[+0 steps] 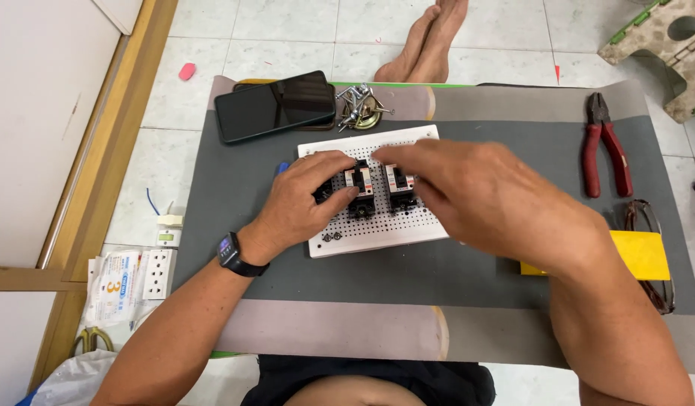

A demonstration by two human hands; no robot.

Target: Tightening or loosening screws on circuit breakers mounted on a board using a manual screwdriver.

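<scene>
The left hand [306, 199] curls around small black switch blocks [360, 188] on the white plastic board full of little holes [377, 229], its fingers pinching one block. The right hand [475, 192] lies flat and loose over the next black block [400, 189], holding nothing (fingertips just touch it). The board sits in the middle of a grey mat [227, 188]. Red pliers [604, 146] lie well apart.

Left hand [306, 197] grips a black breaker [360, 188] on the white perforated board [377, 229]; right hand [475, 192] touches the second breaker [400, 188] beside it. Phone [276, 105], dish of screws [360, 107] and red pliers [604, 150] lie on the grey mat [234, 188].
</scene>
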